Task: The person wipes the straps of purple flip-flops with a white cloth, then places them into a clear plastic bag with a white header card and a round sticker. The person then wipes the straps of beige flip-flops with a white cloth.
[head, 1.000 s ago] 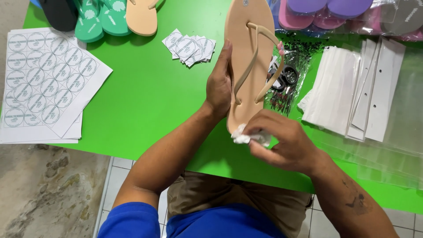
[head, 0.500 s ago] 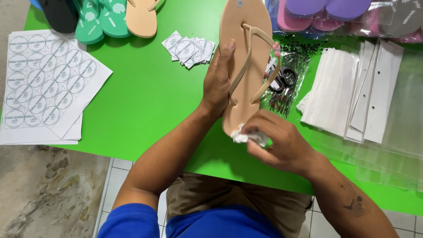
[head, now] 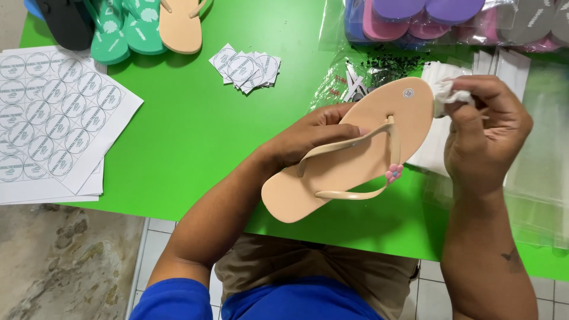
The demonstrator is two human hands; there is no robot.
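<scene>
My left hand point(head: 311, 139) grips a beige flip-flop point(head: 355, 151) by its left side, fingers tucked under the strap. The sandal lies tilted over the green table point(head: 195, 136), toe end up to the right, heel toward me. A small round sticker point(head: 408, 93) sits near its toe, and a little pink flower trim point(head: 393, 173) is on the strap. My right hand point(head: 483, 133) is closed on a crumpled white cloth point(head: 446, 95) pressed against the sandal's toe edge.
Sheets of round white stickers point(head: 53, 121) lie at the left. Cut sticker squares point(head: 246, 66) sit at centre top. Black, green and beige flip-flops point(head: 124, 26) line the top left. Bagged purple, pink and grey sandals point(head: 450, 18) and clear plastic bags point(head: 533, 172) fill the right.
The sandal has swung from upright to slanting right. My right hand with the cloth moved from the heel end up to the toe end. My left hand kept its grip.
</scene>
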